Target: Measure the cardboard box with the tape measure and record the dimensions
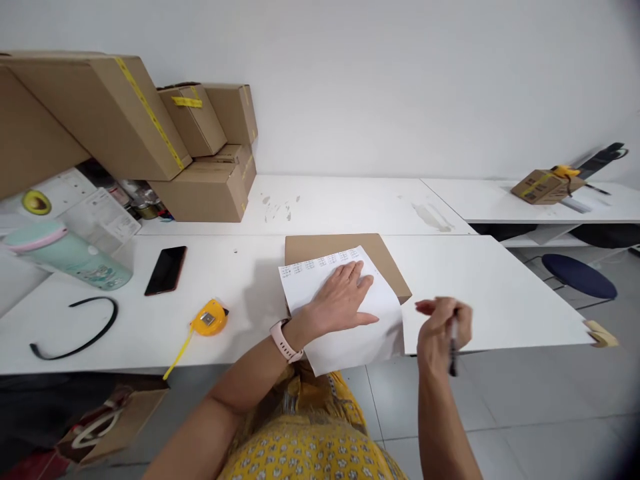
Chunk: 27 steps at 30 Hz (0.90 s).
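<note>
My left hand (343,299) lies flat, fingers spread, on a white sheet of paper (350,333) with a printed table along its top edge. The sheet rests on a flat brown cardboard box (345,248) at the near edge of the white table (470,280) and hangs over that edge. To the right, my right hand (444,327) hovers just off the table edge, its fingers closed round a dark pen (453,357) that points downward. The hand is slightly blurred. A pale watch sits on my left wrist.
A yellow tape measure (210,319), a black phone (166,269), a black curved band (80,330) and a mint bottle (70,257) lie to the left. Cardboard boxes (200,153) are stacked at the back left. A blue stool (579,276) and another small box (545,187) are at the right.
</note>
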Available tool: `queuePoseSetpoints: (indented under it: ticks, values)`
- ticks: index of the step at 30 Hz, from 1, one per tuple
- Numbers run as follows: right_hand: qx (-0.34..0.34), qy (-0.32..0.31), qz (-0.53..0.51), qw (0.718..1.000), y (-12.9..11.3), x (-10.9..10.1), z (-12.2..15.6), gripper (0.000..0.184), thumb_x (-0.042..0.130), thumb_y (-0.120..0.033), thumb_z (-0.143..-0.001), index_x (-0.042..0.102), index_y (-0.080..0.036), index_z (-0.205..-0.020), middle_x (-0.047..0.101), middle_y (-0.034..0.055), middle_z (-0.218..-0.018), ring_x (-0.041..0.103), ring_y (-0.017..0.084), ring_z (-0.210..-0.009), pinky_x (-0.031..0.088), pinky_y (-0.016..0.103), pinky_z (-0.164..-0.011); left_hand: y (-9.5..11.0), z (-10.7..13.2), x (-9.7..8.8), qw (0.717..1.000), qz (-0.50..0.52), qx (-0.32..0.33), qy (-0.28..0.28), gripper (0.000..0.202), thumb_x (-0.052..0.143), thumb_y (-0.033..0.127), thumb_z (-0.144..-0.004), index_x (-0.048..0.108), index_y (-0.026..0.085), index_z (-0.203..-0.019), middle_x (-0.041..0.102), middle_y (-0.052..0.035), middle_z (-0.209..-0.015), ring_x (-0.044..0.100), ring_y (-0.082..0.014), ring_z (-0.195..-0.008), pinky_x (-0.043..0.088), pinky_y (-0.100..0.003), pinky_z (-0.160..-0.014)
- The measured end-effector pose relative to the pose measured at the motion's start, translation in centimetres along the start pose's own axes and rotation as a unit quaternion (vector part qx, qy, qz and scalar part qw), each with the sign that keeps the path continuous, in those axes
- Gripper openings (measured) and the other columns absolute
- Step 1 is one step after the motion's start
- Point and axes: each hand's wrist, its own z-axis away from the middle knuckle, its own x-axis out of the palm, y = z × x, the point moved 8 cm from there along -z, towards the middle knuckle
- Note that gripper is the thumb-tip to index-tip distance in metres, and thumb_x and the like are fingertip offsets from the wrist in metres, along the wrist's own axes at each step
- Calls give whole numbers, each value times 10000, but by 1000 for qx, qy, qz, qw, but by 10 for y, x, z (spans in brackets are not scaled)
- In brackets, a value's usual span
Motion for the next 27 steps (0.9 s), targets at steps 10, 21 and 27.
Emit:
queuePoseSetpoints:
  ticks: [10, 21, 27]
  values:
    - [-57, -46, -181, 981, 14, -34, -7, 422, 794, -379, -707, 396, -247, -763, 619, 4, -808, 559, 160, -684, 462, 369, -735, -14, 73, -90, 940, 141, 3, 311, 566, 611, 532, -953, 471, 212, -1399, 512, -157, -1511, 443, -297, -1438, 398, -518, -1144]
    - [21, 97, 132, 986, 153, -105, -108, 318, 670, -338, -665, 362, -301, -735, 463, 22, -700, 573, 288, -711, 465, 481, -711, -173, 297, 4, 851, 16, -494, 179, 508, 636, 446, -851, 590, 172, -1276, 554, -173, -1434, 416, -381, -1399, 384, -546, -1131]
    - [-22, -134, 505, 852, 162, -38, -86, 296, 408, -280, -928, 622, -130, -1068, 660, 243, -1015, 560, 394, -1109, 413, 486, -861, -183, 307, 32, 826, 71, -541, 139, 665, 655, 432, -798, 525, 150, -1386, 525, -194, -1445, 444, -391, -1373, 342, -551, -1155]
